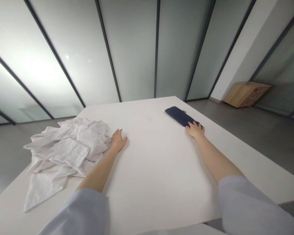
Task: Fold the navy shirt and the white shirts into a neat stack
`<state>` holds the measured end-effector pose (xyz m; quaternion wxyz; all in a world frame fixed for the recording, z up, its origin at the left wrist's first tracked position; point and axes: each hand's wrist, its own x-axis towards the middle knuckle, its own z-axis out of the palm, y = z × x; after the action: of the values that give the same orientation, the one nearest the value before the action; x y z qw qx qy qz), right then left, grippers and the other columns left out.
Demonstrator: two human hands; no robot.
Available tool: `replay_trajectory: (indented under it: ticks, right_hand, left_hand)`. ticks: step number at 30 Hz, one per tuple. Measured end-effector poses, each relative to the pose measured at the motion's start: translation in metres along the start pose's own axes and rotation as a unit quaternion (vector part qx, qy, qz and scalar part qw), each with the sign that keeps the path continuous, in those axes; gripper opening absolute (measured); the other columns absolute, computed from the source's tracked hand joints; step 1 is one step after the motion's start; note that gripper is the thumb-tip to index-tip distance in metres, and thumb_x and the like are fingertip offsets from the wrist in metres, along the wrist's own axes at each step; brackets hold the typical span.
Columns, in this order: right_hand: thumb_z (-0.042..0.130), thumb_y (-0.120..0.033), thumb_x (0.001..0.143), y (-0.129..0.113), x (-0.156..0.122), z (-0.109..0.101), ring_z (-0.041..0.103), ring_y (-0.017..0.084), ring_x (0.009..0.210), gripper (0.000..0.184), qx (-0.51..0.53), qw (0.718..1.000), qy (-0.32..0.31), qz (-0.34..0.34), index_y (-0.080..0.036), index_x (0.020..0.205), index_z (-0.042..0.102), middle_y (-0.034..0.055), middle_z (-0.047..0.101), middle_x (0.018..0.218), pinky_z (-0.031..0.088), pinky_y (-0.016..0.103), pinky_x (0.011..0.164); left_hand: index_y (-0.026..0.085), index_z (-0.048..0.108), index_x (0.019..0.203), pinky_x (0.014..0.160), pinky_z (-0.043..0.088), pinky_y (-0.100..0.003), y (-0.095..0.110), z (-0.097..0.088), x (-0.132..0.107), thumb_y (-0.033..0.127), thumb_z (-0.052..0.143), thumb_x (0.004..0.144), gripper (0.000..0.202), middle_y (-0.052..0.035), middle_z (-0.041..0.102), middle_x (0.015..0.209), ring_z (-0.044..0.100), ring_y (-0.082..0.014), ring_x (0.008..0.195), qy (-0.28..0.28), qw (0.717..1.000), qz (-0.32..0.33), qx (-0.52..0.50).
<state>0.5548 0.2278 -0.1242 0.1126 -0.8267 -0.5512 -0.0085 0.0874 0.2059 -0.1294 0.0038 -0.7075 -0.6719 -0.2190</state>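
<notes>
My left hand [118,140] lies flat on the white table [156,163], fingers stretched out, touching the right edge of a crumpled pile of white cloth [66,153]. My right hand [195,129] rests with its fingers spread on the near end of a flat, folded dark navy cloth [178,115] at the table's far right. Neither hand grips anything. Both forearms are bare, with pale blue sleeves at the elbows.
Frosted glass panels with dark frames stand behind the table. A low wooden cabinet [246,93] sits on the grey floor at the right. The table's right edge runs just beyond the navy cloth.
</notes>
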Motion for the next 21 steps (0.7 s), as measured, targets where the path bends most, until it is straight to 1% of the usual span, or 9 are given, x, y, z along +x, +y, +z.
replay_trajectory:
  ticks: [2,4,7,10,14,16,18,19,21]
  right_hand:
    - [0.038,-0.040,0.092,0.014,0.002,-0.002,0.033,0.041,0.133,0.053,0.025,0.997,0.032,0.062,-0.020,0.139,0.052,0.0159,0.040,0.149,0.025,0.060,0.105]
    - [0.042,-0.036,0.090,0.020,0.001,-0.004,0.034,0.039,0.131,0.048,0.053,0.991,0.065,0.101,-0.021,0.133,0.058,0.0164,0.044,0.144,0.023,0.061,0.105]
    - [0.045,-0.028,0.088,0.021,-0.005,-0.009,0.033,0.037,0.129,0.042,0.085,0.980,0.101,0.147,-0.023,0.125,0.064,0.0159,0.048,0.137,0.020,0.060,0.106]
    - [0.046,-0.029,0.087,0.019,-0.008,-0.014,0.035,0.036,0.126,0.041,0.104,0.974,0.101,0.172,-0.022,0.123,0.064,0.0174,0.049,0.132,0.025,0.058,0.103]
    - [0.049,-0.034,0.084,0.016,-0.009,-0.013,0.040,0.036,0.120,0.044,0.108,0.977,0.090,0.158,-0.019,0.123,0.062,0.0194,0.048,0.129,0.033,0.055,0.097]
    - [0.050,-0.036,0.083,0.015,-0.008,-0.011,0.039,0.037,0.120,0.046,0.100,0.976,0.112,0.161,-0.017,0.123,0.062,0.0201,0.049,0.128,0.032,0.056,0.096]
    - [0.049,-0.035,0.083,0.012,-0.009,-0.010,0.037,0.038,0.121,0.047,0.084,0.974,0.151,0.147,-0.016,0.124,0.061,0.0199,0.050,0.128,0.028,0.059,0.098]
    - [0.048,-0.033,0.083,0.009,-0.009,-0.009,0.036,0.038,0.123,0.047,0.075,0.974,0.173,0.123,-0.015,0.124,0.060,0.0195,0.050,0.130,0.026,0.060,0.100]
    - [0.046,-0.031,0.083,0.001,-0.012,-0.008,0.035,0.037,0.126,0.046,0.061,0.977,0.199,0.040,-0.013,0.124,0.060,0.0187,0.049,0.133,0.025,0.057,0.103]
  left_hand:
    - [0.012,0.042,0.135,0.110,0.035,-0.044,-0.002,0.002,0.001,0.036,0.054,0.083,0.059,-0.0198,0.043,0.145,0.038,-0.0296,0.137,0.000,1.000,-0.002,-0.009]
    - [0.011,0.042,0.135,0.111,0.034,-0.043,-0.002,0.002,0.002,0.035,0.055,0.082,0.060,-0.0200,0.042,0.145,0.037,-0.0295,0.137,0.001,1.000,-0.005,-0.017]
    - [0.011,0.043,0.135,0.111,0.034,-0.042,-0.001,0.001,0.001,0.035,0.056,0.082,0.060,-0.0199,0.041,0.145,0.037,-0.0294,0.137,0.003,1.000,-0.008,-0.027]
    - [0.011,0.044,0.134,0.112,0.033,-0.042,-0.001,0.001,0.001,0.035,0.057,0.082,0.058,-0.0201,0.041,0.145,0.038,-0.0296,0.137,0.005,0.999,-0.010,-0.034]
    - [0.013,0.045,0.133,0.111,0.034,-0.043,-0.001,0.003,0.001,0.035,0.057,0.082,0.057,-0.0189,0.040,0.146,0.037,-0.0292,0.138,0.002,0.999,-0.013,-0.038]
    - [0.013,0.045,0.134,0.111,0.034,-0.043,-0.001,0.004,0.001,0.036,0.056,0.082,0.057,-0.0186,0.039,0.147,0.037,-0.0291,0.137,-0.001,0.999,-0.011,-0.034]
    - [0.013,0.045,0.134,0.111,0.034,-0.043,-0.001,0.003,0.001,0.036,0.056,0.082,0.058,-0.0185,0.040,0.147,0.038,-0.0290,0.137,-0.006,1.000,-0.007,-0.025]
    - [0.013,0.045,0.134,0.111,0.034,-0.043,-0.001,0.002,0.000,0.036,0.056,0.082,0.057,-0.0182,0.041,0.147,0.039,-0.0289,0.136,-0.011,1.000,-0.004,-0.018]
    - [0.015,0.049,0.132,0.110,0.034,-0.042,0.001,-0.001,-0.001,0.036,0.054,0.083,0.054,-0.0165,0.045,0.144,0.042,-0.0283,0.133,-0.030,1.000,0.008,-0.002]
